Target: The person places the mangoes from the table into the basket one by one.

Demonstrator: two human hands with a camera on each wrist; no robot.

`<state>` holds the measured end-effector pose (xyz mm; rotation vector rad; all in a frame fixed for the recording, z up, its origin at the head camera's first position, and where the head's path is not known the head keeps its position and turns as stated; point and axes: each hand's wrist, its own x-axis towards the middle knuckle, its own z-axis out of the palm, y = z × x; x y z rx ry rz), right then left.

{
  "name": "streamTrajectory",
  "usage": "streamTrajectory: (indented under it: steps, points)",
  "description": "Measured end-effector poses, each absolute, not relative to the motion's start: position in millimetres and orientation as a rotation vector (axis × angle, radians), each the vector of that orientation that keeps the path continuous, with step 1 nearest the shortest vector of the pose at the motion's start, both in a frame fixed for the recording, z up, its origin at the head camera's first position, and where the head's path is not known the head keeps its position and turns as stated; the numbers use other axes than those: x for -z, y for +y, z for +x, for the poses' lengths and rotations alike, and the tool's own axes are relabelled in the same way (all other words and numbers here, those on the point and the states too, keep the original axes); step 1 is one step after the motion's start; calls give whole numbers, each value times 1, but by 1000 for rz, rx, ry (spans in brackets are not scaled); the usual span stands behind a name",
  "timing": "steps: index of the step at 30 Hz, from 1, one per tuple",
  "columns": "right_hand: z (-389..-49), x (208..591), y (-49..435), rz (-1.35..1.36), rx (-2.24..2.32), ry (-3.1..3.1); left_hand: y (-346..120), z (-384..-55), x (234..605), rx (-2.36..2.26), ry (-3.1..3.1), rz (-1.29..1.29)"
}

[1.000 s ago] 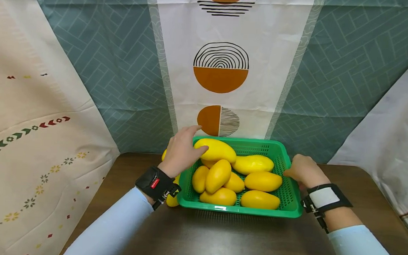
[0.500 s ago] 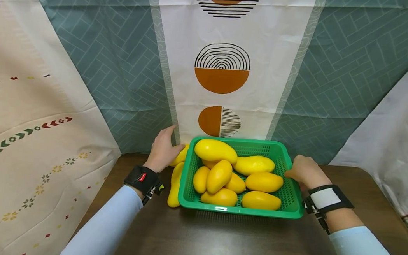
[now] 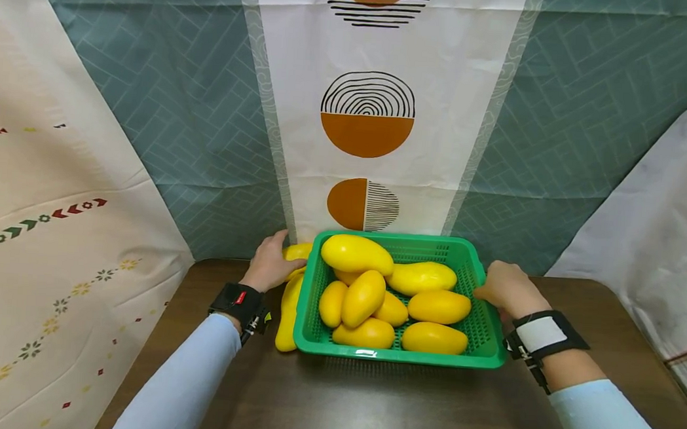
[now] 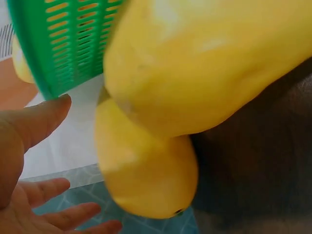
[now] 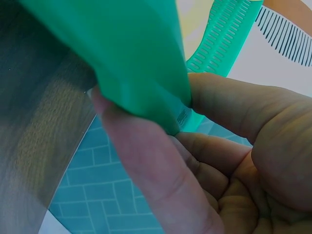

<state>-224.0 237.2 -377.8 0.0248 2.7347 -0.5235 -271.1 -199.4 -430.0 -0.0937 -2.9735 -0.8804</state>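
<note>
A green plastic basket (image 3: pixel 400 356) holds several yellow mangoes (image 3: pixel 439 306), some stacked on others at its left. My right hand (image 3: pixel 510 289) grips the basket's right rim; in the right wrist view the thumb and fingers lie on both sides of the green rim (image 5: pixel 141 63). Outside the basket's left side, my left hand (image 3: pixel 269 266) reaches over a yellow mango (image 3: pixel 298 252), its fingers spread. In the left wrist view that mango (image 4: pixel 146 170) lies beyond the fingers, with a gap between. A longer, curved mango (image 3: pixel 288 316) lies closer to me, beside the basket.
The basket stands on a dark wooden table (image 3: pixel 379 407), near its back edge. Behind hangs a patterned cloth (image 3: pixel 430 147). A cream cloth (image 3: pixel 71 224) hangs at the left and a white one (image 3: pixel 662 214) at the right.
My left hand has moved left from over the basket's left side, then down to the mango outside it. My right hand keeps its grip on the rim.
</note>
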Motion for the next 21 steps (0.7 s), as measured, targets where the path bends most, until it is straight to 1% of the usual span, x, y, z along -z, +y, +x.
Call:
streamTrajectory:
  steps: [10, 16, 21]
  points:
    - [-225, 379, 235, 39, 527, 2756, -203, -280, 453, 939, -2999, -90]
    - [-224, 381, 234, -1, 524, 2775, -211, -279, 465, 1003, -2986, 9]
    - [-226, 379, 234, 27, 489, 2758, -220, -279, 470, 1093, -2988, 105]
